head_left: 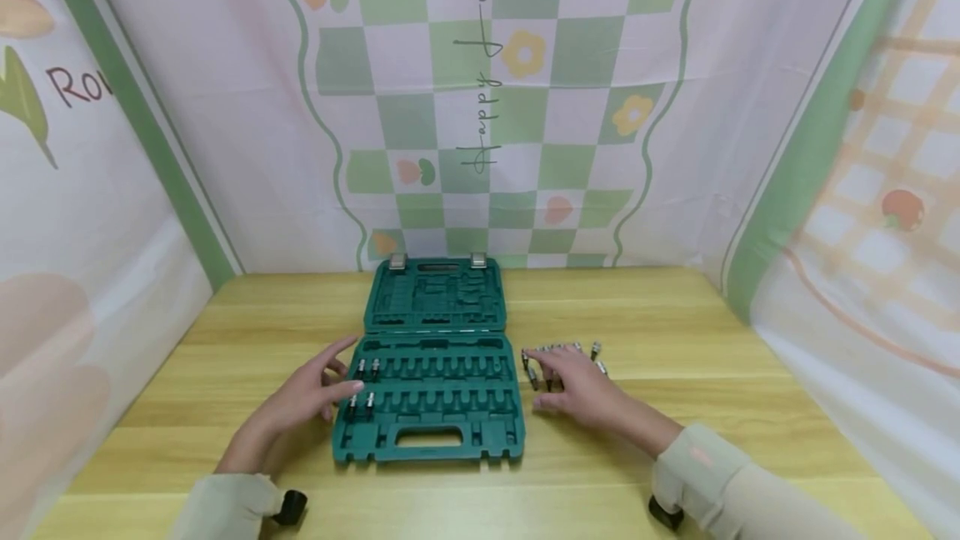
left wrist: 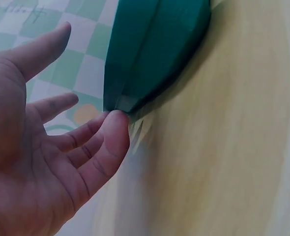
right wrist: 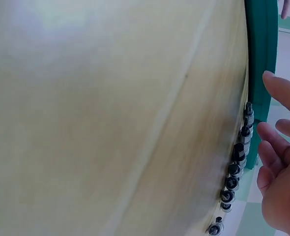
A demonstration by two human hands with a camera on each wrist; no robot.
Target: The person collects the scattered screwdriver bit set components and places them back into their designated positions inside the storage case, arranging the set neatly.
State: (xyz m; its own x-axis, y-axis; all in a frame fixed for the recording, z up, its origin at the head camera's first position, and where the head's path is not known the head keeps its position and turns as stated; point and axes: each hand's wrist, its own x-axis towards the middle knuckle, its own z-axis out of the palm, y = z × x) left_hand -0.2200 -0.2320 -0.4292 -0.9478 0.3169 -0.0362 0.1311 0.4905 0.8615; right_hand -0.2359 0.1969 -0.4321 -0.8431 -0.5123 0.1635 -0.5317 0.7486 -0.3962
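A green plastic tool case (head_left: 486, 440) lies unfolded on the table. Several bit sockets (head_left: 375, 370), silver with dark tips, stand in slots at the left end of its two rows. My left hand (head_left: 303, 394) is at the case's left side, fingers loosely bent and thumb over the edge; in the left wrist view a fingertip touches the green shell (left wrist: 155, 49). To the right, my right hand (head_left: 581, 386) hovers over a group of loose bit sockets (head_left: 596, 350), partly hiding them. The right wrist view shows its fingers apart beside the sockets (right wrist: 239, 153), with nothing gripped.
The case's lid (head_left: 438, 298) lies flat toward the back, with two metal latches (head_left: 478, 259) at its far edge. A wooden table (head_left: 637, 315) carries everything. Patterned cloth (head_left: 525, 107) hangs behind and on both sides.
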